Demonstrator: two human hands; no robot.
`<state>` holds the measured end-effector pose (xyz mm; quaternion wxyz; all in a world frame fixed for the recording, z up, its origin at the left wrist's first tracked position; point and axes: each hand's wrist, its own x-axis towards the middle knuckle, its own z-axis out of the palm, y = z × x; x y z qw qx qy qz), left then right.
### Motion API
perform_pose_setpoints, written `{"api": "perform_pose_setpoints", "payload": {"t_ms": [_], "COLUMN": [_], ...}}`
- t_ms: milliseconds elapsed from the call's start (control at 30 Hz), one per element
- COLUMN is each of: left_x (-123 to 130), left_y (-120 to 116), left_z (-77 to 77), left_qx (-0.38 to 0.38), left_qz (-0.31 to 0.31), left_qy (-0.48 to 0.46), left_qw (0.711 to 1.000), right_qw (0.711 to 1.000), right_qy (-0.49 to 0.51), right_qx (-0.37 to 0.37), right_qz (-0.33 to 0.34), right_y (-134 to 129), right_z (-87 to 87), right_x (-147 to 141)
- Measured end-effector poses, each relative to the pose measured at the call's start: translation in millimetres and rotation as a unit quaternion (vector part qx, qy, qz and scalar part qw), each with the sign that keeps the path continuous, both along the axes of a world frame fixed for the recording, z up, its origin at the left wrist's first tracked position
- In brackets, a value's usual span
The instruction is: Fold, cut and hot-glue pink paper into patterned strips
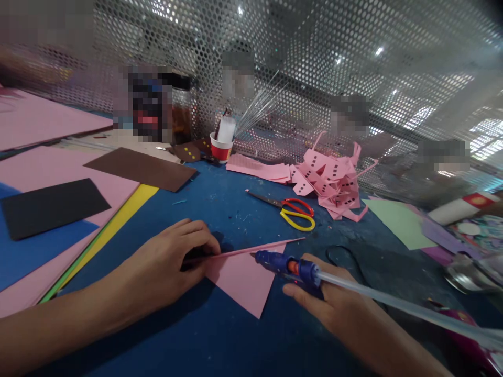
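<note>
The left hand [176, 256] pinches the left end of a thin, straight pink strip [273, 245] and the flat pink paper sheet [249, 280] under it, though the fingertips are partly hidden. The right hand [334, 293] grips a blue plastic glue gun [291, 267] with a long, translucent glue stick [377, 296] running out of its back. The sheet lies between the hands, one corner pointing toward the wearer. The strip's long axis runs left to right along the sheet's far edge, its right end rising slightly away and reaching past the paper. The gun points left, its nozzle just beside the strip's near side, about midway along; whether they touch cannot be told. The left hand is nearer the strip. Beyond, on the blue tabletop [220, 209], lie red-and-yellow-handled metal scissors [298, 213]; farther off is a heap of cut pink paper shapes [334, 180].
</note>
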<state>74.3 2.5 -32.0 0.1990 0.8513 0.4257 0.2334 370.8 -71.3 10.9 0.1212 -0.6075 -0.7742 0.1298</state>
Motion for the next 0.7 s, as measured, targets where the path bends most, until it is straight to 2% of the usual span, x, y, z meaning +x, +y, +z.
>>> {"api": "perform_pose_setpoints", "payload": {"t_ms": [700], "left_x": [-1.7], "left_y": [2.4], "left_z": [-3.3], "left_qx": [0.019], "left_qz": [-0.010], "left_qy": [0.001], "left_qw": [1.000], "right_qw": [1.000], "right_qy": [-0.019], "right_qx": [-0.018], "right_qz": [-0.005], "right_y": [-1.3], "right_z": [2.6], "right_x": [9.5]}}
